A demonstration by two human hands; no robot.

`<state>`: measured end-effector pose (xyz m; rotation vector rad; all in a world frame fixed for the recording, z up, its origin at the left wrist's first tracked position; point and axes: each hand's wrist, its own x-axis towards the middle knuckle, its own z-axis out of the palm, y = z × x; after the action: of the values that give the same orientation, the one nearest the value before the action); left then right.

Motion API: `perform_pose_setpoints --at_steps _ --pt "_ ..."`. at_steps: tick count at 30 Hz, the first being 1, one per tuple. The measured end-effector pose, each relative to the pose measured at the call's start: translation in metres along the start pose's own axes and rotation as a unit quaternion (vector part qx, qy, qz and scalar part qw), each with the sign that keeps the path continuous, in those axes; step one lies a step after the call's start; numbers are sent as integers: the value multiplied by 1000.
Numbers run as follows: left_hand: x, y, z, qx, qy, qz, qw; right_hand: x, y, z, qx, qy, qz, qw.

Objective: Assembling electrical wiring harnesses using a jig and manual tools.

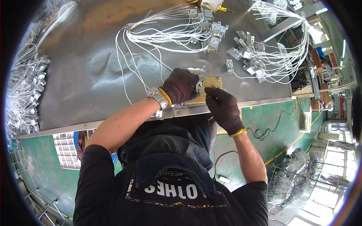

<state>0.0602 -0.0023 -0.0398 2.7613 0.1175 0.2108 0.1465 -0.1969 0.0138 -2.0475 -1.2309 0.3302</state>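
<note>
My left hand (180, 86), in a dark red-and-black knit glove, is closed on a small metal-cased wired part (200, 83) at the left side of a brass-coloured plate (215, 82). The plate lies at the table's near edge. My right hand (223, 109), gloved alike, is curled over the plate's near right part, its fingertips pressed together close to the metal part. Whatever those fingertips hold is too small to make out. Beyond my left hand lies a bundle of white wires (162, 37) ending in several grey metal-cased parts (213, 32).
The grey metal table (75, 90) has a raised front edge. Another white-wire bundle (279, 60) with metal ends lies to the right, and a large pile of wired parts (28, 90) covers the left end. A black cable (264, 132) coils on the green floor. Wire-filled racks (294, 177) stand at right.
</note>
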Motion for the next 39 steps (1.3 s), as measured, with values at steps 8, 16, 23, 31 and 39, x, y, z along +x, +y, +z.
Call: perform_pose_setpoints --at_steps 8,16,23,31,39 --pt "-35 -4 -31 -13 -43 -11 999 18 11 -17 130 26 67 989" --pt "-85 -22 -70 19 -219 -61 974 118 47 -5 263 114 120 950" --pt "-85 -38 -53 144 -51 -38 988 173 74 24 305 -20 174 936" --pt "-32 -44 -37 120 -29 -176 977 87 2 77 371 -87 156 911" --pt "-47 -12 -32 -36 59 -105 992 40 1 60 421 -35 187 887"
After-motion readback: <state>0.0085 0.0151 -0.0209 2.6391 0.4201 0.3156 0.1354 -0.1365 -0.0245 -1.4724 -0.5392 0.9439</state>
